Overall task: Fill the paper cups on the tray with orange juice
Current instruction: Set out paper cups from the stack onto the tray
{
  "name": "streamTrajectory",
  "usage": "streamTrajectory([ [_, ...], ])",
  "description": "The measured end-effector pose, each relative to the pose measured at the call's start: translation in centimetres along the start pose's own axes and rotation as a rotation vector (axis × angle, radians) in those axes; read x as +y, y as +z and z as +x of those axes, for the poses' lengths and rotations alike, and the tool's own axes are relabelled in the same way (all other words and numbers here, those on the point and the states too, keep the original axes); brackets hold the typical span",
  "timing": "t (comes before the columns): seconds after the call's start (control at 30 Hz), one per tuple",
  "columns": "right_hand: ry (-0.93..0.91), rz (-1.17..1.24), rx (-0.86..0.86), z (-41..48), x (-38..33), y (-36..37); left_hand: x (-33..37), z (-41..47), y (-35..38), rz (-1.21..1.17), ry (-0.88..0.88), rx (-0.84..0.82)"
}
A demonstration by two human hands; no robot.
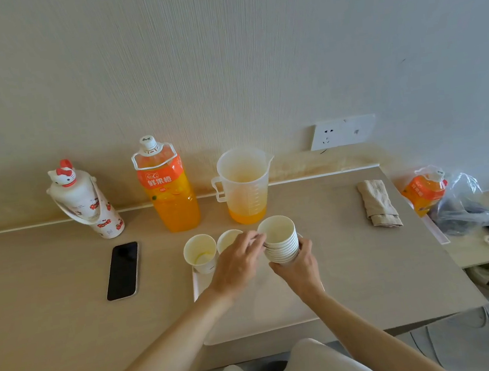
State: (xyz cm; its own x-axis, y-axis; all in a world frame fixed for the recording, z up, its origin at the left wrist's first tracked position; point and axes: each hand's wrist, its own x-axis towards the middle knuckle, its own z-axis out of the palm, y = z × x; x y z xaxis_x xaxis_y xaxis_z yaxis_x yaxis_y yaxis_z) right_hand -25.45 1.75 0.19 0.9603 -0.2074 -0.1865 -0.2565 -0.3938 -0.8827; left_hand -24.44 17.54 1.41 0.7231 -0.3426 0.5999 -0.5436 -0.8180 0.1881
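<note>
Cups: two point(200, 252) are standing at the tray's point(198, 286) far-left corner, one showing a little juice at the bottom. Right hand point(297, 263) is clamping the nested stack point(281, 242) from below to steady it while left hand's point(234, 266) fingertips are pinching the top rim, likely peeling one off. Jug point(244, 185) and bottle point(169, 185) are waiting just behind on the surface point(51, 301), within pouring reach.
</note>
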Motion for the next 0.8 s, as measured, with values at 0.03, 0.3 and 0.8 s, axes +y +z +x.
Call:
streamTrajectory([
  [0.03,-0.001,-0.003,-0.002,0.0,0.0,0.0,0.3,0.3,0.2,0.005,0.027,0.004],
  [0.3,0.026,-0.011,-0.021,-0.1,0.0,-0.8,1.2,1.5,0.6,-0.135,-0.029,-0.061],
  [0.8,0.091,0.021,0.080,0.5,0.5,-2.6,0.6,3.8,-1.7,-0.189,-0.216,0.378],
])
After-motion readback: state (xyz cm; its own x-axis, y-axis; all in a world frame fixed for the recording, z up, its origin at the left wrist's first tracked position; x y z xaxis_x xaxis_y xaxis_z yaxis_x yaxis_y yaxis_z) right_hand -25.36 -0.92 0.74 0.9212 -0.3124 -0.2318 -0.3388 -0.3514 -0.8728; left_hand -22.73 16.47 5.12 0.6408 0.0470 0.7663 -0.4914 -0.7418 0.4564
